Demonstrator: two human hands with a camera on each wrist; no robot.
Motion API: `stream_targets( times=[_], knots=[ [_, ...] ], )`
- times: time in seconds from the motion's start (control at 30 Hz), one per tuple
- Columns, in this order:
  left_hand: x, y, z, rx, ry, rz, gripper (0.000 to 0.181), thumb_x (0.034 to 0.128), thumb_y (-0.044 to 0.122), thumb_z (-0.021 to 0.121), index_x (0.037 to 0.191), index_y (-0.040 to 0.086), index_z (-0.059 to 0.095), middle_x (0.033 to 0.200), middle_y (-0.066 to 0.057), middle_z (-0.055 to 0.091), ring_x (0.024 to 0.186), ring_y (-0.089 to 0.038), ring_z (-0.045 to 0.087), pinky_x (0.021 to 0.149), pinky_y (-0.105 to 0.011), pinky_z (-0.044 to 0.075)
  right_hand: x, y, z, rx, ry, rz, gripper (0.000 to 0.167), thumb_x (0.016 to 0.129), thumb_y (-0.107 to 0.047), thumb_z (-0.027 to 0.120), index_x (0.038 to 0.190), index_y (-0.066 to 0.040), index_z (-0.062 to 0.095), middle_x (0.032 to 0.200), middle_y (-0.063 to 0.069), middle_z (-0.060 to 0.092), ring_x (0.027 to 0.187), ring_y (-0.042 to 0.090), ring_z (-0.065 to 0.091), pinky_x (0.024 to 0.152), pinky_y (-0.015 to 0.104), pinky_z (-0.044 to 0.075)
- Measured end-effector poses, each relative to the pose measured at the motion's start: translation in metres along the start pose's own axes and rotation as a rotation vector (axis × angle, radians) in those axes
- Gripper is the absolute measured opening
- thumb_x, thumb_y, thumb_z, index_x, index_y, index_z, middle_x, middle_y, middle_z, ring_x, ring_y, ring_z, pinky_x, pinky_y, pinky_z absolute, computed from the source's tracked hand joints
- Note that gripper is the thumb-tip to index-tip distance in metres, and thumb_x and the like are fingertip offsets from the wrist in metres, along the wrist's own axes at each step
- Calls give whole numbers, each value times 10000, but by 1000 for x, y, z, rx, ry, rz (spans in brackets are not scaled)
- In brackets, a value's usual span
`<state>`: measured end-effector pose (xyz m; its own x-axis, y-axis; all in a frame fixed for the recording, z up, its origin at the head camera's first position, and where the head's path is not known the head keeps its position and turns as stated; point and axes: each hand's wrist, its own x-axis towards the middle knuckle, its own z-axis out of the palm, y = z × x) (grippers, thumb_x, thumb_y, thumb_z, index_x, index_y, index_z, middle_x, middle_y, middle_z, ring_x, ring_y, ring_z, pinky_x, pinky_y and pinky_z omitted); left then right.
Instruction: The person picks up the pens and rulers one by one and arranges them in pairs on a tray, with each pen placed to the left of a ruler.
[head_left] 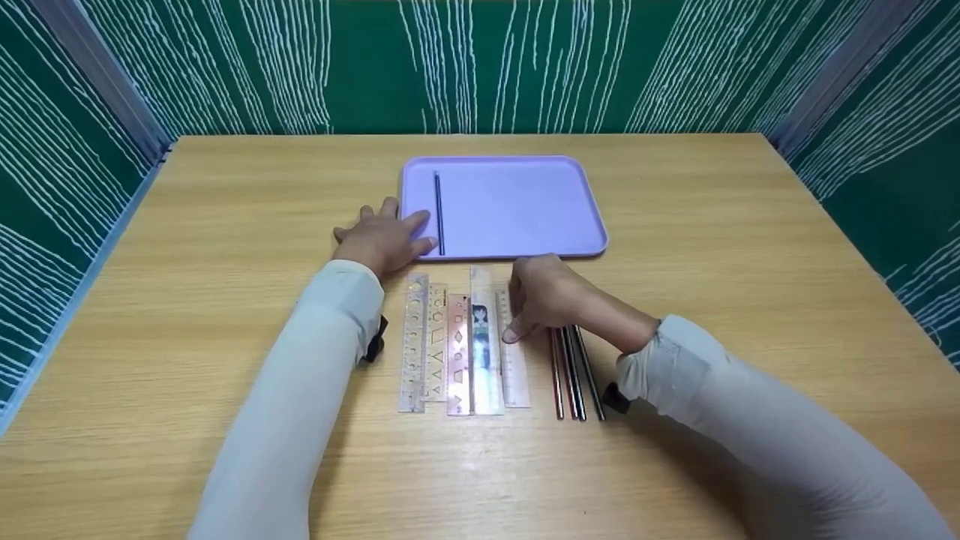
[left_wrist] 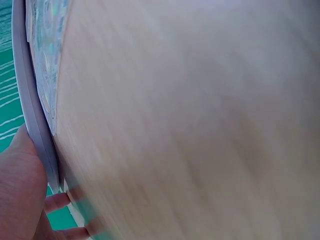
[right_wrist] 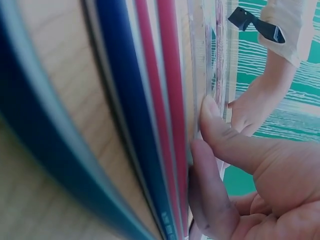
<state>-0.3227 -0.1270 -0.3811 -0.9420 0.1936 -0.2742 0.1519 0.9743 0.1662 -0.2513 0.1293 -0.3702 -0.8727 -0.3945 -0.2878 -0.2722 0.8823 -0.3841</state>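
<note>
My left hand (head_left: 377, 241) lies with spread fingers at the left end of a purple tray (head_left: 517, 210), thumb and forefinger over its rim. A dark pencil (head_left: 439, 214) lies in the tray beside those fingertips. With thumb and forefinger, my right hand (head_left: 551, 291) pinches the edge of the rightmost clear ruler (head_left: 514, 375). That ruler lies on the table in a row with a ruler bearing a printed figure (head_left: 486, 375), a pink stencil ruler (head_left: 458, 352) and clear stencil rulers (head_left: 414, 345). Under my right wrist lie several dark and red pencils (head_left: 576, 375), large in the right wrist view.
The wooden table (head_left: 225, 225) extends to both sides of the tray and in front of the rulers. Green panels with white streaks (head_left: 367, 67) stand behind the table and at its sides. The left wrist view is mostly blurred tabletop.
</note>
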Motion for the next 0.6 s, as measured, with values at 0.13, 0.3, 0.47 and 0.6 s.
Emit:
stream_targets(
  times=[0.13, 0.3, 0.47, 0.6],
  knots=[
    [1, 0, 0, 2, 0, 6, 684, 1015, 667, 398, 1624, 419, 208, 1657, -169, 189, 1490, -547, 210, 1025, -885, 241, 0, 2, 1, 5, -2, -8, 577, 591, -378, 980, 959, -65, 664, 857, 45, 721, 792, 212, 687, 777, 353, 587],
    [0, 1, -1, 7, -4, 3, 684, 1016, 671, 390, 1624, 421, 202, 1669, -166, 171, 1496, -547, 200, 1025, -884, 242, -1, 5, 3, 37, 16, -29, 685, 600, -367, 981, 1067, -19, 620, 907, 76, 712, 841, 237, 670, 816, 378, 575],
    [0, 0, 0, 6, -17, -1, 676, 1021, 663, 381, 1625, 418, 200, 1674, -157, 154, 1502, -538, 189, 1036, -880, 233, -6, 7, 8, 75, 39, -23, 725, 617, -365, 975, 1125, -1, 607, 963, 82, 730, 896, 248, 674, 865, 394, 573],
    [2, 0, 0, 7, -21, -5, 673, 1025, 656, 379, 1626, 414, 197, 1681, -154, 142, 1506, -525, 180, 1041, -884, 217, -8, 7, 9, 89, 60, -7, 696, 615, -364, 980, 1098, -7, 627, 976, 84, 739, 923, 261, 676, 871, 400, 576]
  ],
)
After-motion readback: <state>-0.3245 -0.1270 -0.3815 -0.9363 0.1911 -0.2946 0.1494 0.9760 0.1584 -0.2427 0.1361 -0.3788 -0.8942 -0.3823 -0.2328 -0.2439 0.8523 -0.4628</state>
